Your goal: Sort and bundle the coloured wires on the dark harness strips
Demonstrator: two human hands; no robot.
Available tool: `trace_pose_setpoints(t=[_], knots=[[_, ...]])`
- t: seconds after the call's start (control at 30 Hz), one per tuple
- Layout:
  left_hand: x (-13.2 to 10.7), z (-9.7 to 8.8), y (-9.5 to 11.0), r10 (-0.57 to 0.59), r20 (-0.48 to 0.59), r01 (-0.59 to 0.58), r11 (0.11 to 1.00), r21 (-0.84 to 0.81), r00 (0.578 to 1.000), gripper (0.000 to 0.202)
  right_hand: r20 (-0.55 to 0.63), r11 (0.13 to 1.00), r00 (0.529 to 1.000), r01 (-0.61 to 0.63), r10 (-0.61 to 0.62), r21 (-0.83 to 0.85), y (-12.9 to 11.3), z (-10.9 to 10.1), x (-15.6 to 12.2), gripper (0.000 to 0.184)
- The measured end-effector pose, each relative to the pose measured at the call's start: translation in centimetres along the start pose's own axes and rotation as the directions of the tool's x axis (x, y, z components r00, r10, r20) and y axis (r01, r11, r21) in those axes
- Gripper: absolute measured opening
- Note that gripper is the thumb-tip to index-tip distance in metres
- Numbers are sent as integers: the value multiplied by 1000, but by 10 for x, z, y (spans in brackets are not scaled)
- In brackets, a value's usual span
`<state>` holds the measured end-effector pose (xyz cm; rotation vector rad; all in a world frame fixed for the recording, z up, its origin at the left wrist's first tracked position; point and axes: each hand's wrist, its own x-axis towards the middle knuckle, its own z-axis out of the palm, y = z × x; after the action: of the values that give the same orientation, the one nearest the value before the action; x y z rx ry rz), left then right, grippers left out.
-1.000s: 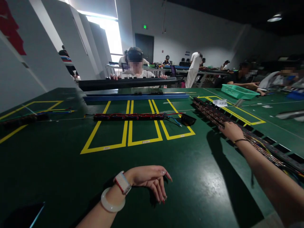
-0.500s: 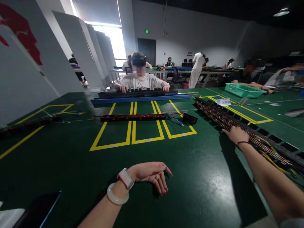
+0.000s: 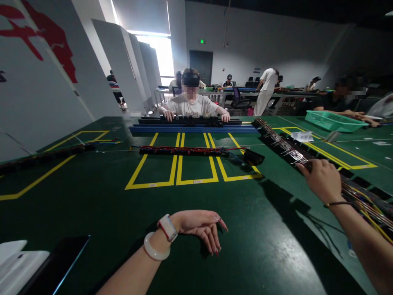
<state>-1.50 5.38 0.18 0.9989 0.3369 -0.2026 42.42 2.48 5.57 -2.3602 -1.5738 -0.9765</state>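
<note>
Low above the green tabletop, my left hand (image 3: pixel 198 226) hangs with a bent wrist and loose, apart fingers, holding nothing. A pale watch and a white bangle circle that wrist. Out to the right, my right hand (image 3: pixel 324 180) has its fingers wrapped over a long black wired strip (image 3: pixel 284 143) with copper-coloured conductors and yellow wires. The strip is raised and tilted, and its shadow falls on the table. My hand hides its middle. Ahead lies a shorter black strip with red wires (image 3: pixel 181 150), with a small black block (image 3: pixel 253 156) at its right end.
Yellow tape outlines (image 3: pixel 153 185) mark the green table (image 3: pixel 129 221). Opposite, a person (image 3: pixel 193 104) in a headset rests both hands on a dark rail behind a blue rail (image 3: pixel 196 129). A green basket (image 3: pixel 334 121) stands far right; a black flat device (image 3: pixel 61 262) lies near left.
My right hand has closed round the wired strip and lifted it, turning its conductors upward. Its shadow has spread on the table. My left hand keeps its pose; the view has shifted slightly left.
</note>
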Motion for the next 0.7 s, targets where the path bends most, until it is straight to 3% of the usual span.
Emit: trace_pose_setpoints(t=[0.1,0.2,0.37,0.53,0.7], knots=[[1,-3,-3,14,7,-14,1000,-8,1000,45,-35,973,978,208,-206,98,-45,-29,2,58],[2,-6,-7,22,17,-22,1000,2,1000,42,-19,908,929,365,-369,207,-107,-54,-7,51],[5,-8,-12,31,30,-31,999,-7,999,39,-57,698,775,596,-629,397,-219,-76,-29,45],[6,-5,-14,17,37,-17,1000,11,999,36,-174,528,686,675,-707,515,-307,-85,-47,47],[2,2,-11,-8,52,8,1000,11,999,34,-201,429,606,724,-769,541,-367,-89,-60,49]])
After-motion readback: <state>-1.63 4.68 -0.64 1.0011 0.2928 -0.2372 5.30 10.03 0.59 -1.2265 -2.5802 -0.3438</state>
